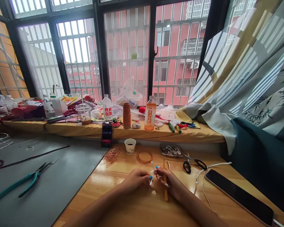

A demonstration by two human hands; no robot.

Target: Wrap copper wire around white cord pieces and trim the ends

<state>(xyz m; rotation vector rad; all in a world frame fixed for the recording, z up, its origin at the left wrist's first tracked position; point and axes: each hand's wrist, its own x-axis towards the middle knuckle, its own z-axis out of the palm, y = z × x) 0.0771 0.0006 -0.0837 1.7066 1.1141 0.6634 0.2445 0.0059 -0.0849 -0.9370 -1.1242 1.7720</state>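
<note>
While you pinch a thin white strip (152, 173) between the fingertips of your left hand (139, 180) and your right hand (167, 178), that right hand also cradles a flat orange stick (165, 186). Dark liquid sits in the paper cup (130, 147) ahead, and the clear tray (171, 150) brims with small brown-and-whitish pieces. Up on the cloth-covered ledge (142, 135), orange drink fills much of the labelled bottle (150, 114), and a little brown drink remains in the plastic cup (84, 114). Copper-toned cord lies in a smooth ring (144, 157), beside loose, tangled threads (111, 156). It's glossy wood grain on your table (123, 208), and barred windows (130, 56) beyond.
</note>
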